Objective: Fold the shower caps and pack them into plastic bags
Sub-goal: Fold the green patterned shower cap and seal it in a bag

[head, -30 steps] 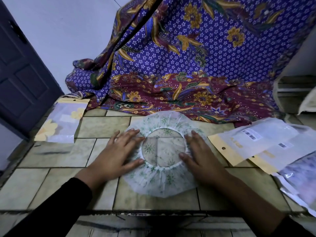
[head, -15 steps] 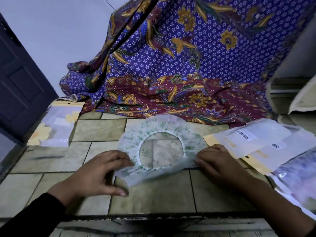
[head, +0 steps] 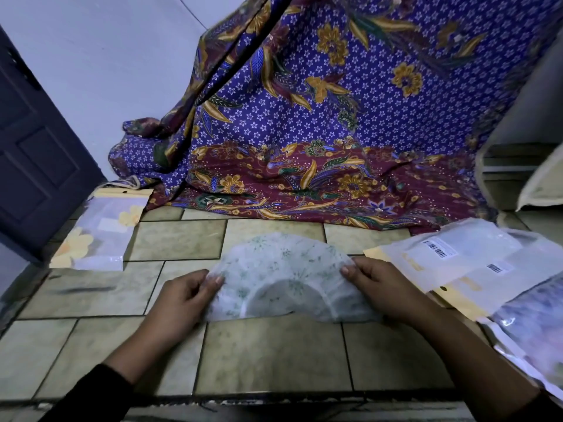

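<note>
Head view: folded shower cap [head: 283, 269] between left hand [head: 182, 303] and right hand [head: 387, 290] (both pinching)

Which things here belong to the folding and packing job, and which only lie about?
Job: shower cap, pinched by left hand and right hand; plastic bags at right; flowered bag at left.
Lying about: patterned cloth; dark door.

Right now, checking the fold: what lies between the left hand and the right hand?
In the head view, the shower cap, folded in half, spans it; left hand and right hand each pinch an end.
</note>
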